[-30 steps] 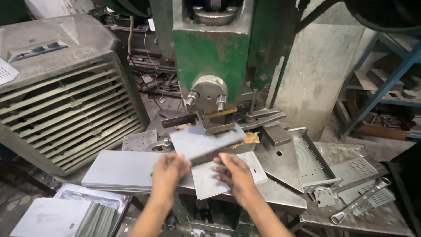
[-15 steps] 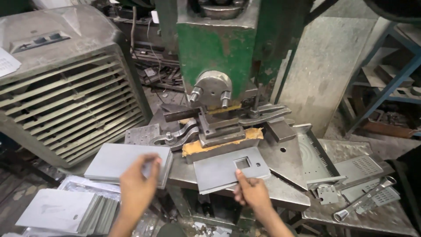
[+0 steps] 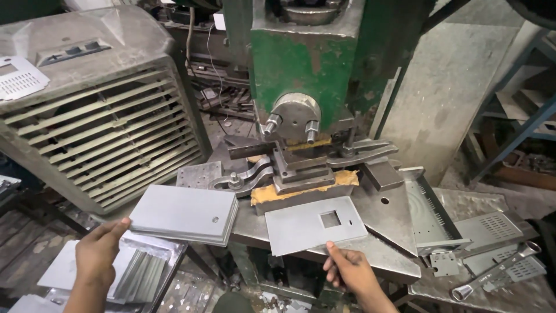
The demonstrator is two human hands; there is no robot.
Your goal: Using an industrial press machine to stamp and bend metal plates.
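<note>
1. The right hand (image 3: 351,271) sits at the near edge of a grey metal plate (image 3: 315,224); its fingers are curled loosely and one fingertip touches the plate's front rim; it does not grip the plate.
2. That plate lies flat on the press bed (image 3: 376,255), just in front of the die block (image 3: 301,174); it has a square hole near its middle and a small slot just beside that hole.
3. The left hand (image 3: 97,255) is open, fingers stretched toward the near left corner of a stack of blank plates (image 3: 184,214); whether the fingertips touch the stack or stop just short of it, I cannot tell.
4. The stack rests on the left part of the bed, well apart from the punched plate; its top sheet shows one small round hole near the right edge.
5. Behind the die rises the green press body (image 3: 301,64); clamps and bolts hold the tooling below it.
6. A large louvred metal housing (image 3: 98,122) stands to the left; more grey sheets (image 3: 136,272) lie in a tray below the left hand.
7. Perforated metal parts (image 3: 492,229) and a tube spanner (image 3: 495,271) lie on the surface to the right.
</note>
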